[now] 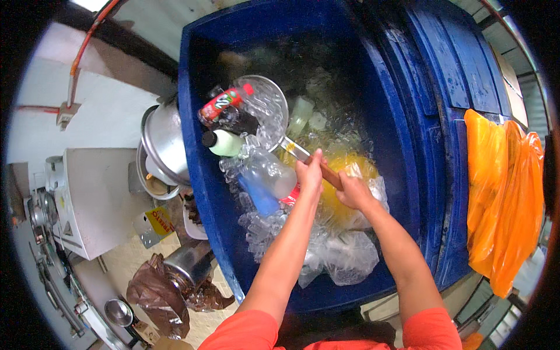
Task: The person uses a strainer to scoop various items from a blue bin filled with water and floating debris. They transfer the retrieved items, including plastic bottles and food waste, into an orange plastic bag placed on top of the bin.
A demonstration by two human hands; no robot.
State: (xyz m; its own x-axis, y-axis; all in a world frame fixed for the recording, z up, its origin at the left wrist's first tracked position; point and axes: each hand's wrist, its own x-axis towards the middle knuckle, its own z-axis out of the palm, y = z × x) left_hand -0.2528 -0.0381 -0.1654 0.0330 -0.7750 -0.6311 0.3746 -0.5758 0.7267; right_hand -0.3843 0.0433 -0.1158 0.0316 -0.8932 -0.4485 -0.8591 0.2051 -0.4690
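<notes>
Ice Fills Round Silver Metal Scoop in Deep Blue Plastic Chest

Red sleeves at five and seven o'clock frame two bare forearms reaching in. The right hand clasps the end of the scoop's brown wooden handle, fingers curled round it; the left hand grips farther up, its fingers also wrapped. The scoop's bowl lies inside the chest at eleven o'clock from the left hand.

Clear plastic bags sit at six o'clock from the right hand, with yellow material just beside that hand at eight. A clear plastic bottle lies at nine o'clock from the left hand, a soft-edged blue item at eight.

By the bowl, a dark bottle with red label and cap lies at nine o'clock; whether it rests in or against the bowl cannot be told. A pale green bottle with black cap is at eight.

Outside the chest, a silver metal pot stands at nine o'clock, a crumpled brown plastic bag lies at eight, and orange plastic bags hang at three.
</notes>
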